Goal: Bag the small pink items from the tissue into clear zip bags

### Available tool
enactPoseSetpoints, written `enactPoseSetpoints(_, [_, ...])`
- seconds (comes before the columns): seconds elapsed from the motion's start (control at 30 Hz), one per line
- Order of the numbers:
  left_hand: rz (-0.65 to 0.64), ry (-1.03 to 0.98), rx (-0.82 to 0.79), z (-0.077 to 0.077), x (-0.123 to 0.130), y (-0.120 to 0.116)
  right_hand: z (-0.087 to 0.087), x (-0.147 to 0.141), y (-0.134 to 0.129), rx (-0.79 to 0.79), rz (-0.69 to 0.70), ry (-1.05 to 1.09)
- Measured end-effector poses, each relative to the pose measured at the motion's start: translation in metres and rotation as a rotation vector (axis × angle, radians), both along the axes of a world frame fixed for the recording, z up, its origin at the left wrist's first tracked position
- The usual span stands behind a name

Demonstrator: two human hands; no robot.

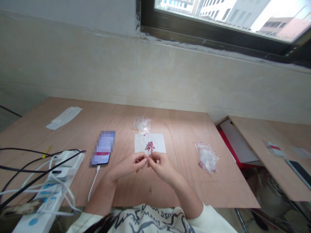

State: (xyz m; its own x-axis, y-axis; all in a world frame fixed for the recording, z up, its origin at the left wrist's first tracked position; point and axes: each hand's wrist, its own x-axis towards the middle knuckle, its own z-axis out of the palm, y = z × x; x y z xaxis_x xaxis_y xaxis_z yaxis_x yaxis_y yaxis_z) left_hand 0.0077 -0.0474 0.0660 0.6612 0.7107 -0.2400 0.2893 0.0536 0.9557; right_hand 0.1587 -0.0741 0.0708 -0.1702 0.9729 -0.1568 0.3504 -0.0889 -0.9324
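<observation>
The left hand (126, 165) and the right hand (161, 166) are together near the middle of the wooden tabletop (184, 191), closer to its near edge than its far one. Their fingertips meet, pinching a thin pale strip (145, 164) between them, though the strip is too small to identify. Just past the fingertips, almost touching them, a small heap of pink beads (150, 147) sits on a square of white paper (157, 140), toward the paper's near edge. A crumpled clear plastic bag (142, 125) lies against the paper's far edge, while a second clear zip bag (206, 158), with pink pieces inside, lies well to the right of the hands. To their left is a smartphone (103, 149) with a pixelated screen, its white charging cable (93, 183) running toward the near edge of the tabletop. Farther left, a white power strip (48, 184) sits at the near left corner, tangled with black and white cords (29, 168) — some trailing across the wood. A folded white paper (64, 118) lies toward the far left corner.
</observation>
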Motion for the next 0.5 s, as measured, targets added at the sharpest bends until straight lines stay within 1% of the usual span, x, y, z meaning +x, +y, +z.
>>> enactPoseSetpoints(0.07, [-0.008, 0.055, 0.084, -0.002, -0.001, 0.001, 0.0, 0.001, 0.001, 0.001, 0.028, 0.001])
enactPoseSetpoints(0.13, [0.089, 0.097, 0.178, -0.004, -0.003, 0.002, -0.001, 0.002, 0.001, 0.008, 0.001, -0.016])
enactPoseSetpoints(0.2, [0.203, 0.139, 0.228, -0.007, -0.005, 0.003, -0.003, 0.004, 0.001, 0.021, -0.047, -0.047])
enactPoseSetpoints(0.27, [0.272, 0.19, 0.272, -0.009, -0.005, 0.003, -0.006, 0.005, 0.001, 0.031, -0.098, -0.099])
enactPoseSetpoints(0.37, [0.263, 0.255, 0.344, -0.008, 0.001, 0.001, -0.013, 0.002, 0.001, 0.029, -0.136, -0.157])
enactPoseSetpoints(0.5, [0.223, 0.265, 0.365, -0.005, 0.011, -0.008, -0.024, -0.006, 0.001, -0.033, -0.089, -0.015])
